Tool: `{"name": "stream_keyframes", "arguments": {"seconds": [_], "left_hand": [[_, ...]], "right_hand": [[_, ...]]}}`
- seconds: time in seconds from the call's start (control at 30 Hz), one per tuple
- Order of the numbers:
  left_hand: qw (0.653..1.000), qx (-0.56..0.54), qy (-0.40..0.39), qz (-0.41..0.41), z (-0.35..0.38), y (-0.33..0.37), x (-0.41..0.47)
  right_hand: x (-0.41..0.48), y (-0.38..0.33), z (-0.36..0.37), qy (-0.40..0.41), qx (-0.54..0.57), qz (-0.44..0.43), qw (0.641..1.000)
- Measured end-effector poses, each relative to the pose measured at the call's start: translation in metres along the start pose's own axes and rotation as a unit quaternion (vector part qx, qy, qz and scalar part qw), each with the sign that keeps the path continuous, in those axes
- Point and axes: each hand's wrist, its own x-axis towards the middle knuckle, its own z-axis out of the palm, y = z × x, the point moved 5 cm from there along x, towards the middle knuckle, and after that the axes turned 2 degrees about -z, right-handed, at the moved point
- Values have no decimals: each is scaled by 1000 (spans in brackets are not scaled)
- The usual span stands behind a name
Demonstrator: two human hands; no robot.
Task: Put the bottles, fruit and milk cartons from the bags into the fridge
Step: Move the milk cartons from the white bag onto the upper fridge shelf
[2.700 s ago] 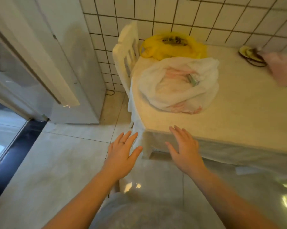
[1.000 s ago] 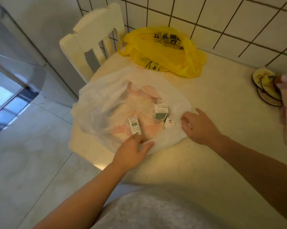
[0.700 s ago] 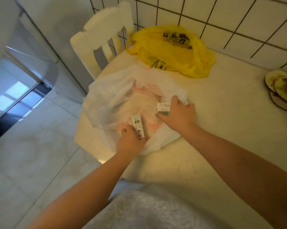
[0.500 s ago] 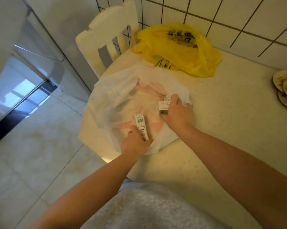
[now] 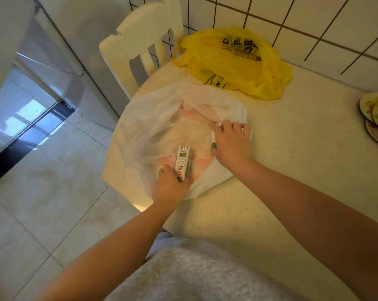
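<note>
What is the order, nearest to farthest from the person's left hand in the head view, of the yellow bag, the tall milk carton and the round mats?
1. Tall milk carton: gripped by the left hand itself, over the white bag.
2. Yellow bag: at the back of the table, beyond the white bag.
3. Round mats: at the table's far right edge.
</note>
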Motion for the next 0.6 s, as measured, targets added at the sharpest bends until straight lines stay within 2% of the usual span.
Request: {"name": "stream_keyframes", "arguments": {"seconds": [0.1, 0.23, 0.33, 0.47, 0.53, 0.6], "left_hand": [[1000, 1, 17, -4, -7, -3, 4], [998, -22, 58, -2, -26, 2, 7], [995, -53, 83, 7, -43, 9, 5], [984, -133, 110, 46, -68, 22, -8], [971, -191, 126, 71, -83, 28, -18], [954, -250, 143, 79, -97, 27, -27]], "right_hand": [[3, 4, -2, -61, 5, 10, 998], [-8, 16, -16, -79, 77, 44, 993], [-24, 26, -39, -39, 126, 77, 988], [-52, 37, -81, 53, 181, 109, 976], [-62, 39, -97, 62, 244, 131, 959], [-69, 37, -106, 44, 385, 148, 910]]}}
